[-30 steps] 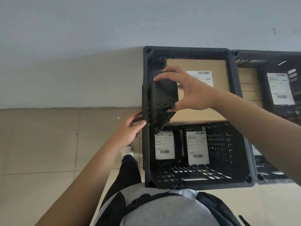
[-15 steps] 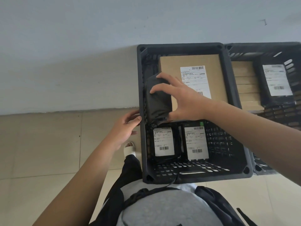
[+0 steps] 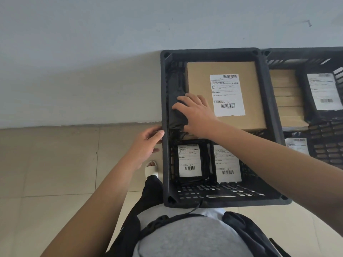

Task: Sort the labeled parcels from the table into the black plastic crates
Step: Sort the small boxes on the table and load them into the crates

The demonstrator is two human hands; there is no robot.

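Note:
A black plastic crate (image 3: 209,51) stands on the floor in front of me. It holds a big cardboard box (image 3: 198,76) with a white label and two labeled black parcels (image 3: 189,160) (image 3: 227,164) at its near end. A black soft parcel (image 3: 175,86) stands on edge between the box and the crate's left wall. My right hand (image 3: 196,114) grips the parcel's near end, fingers over its top. My left hand (image 3: 146,143) rests against the outside of the crate's left wall, thumb at the rim, holding nothing.
A second black crate (image 3: 304,52) sits flush to the right, holding stacked cardboard boxes (image 3: 285,93) and a labeled black parcel (image 3: 323,91). Both crates back onto a pale wall. Tiled floor lies to the left. My foot in a white slipper (image 3: 151,168) is beside the crate.
My right hand has lowered the black parcel from above the rim down into the gap beside the cardboard box. My left hand has stayed at the crate's left wall.

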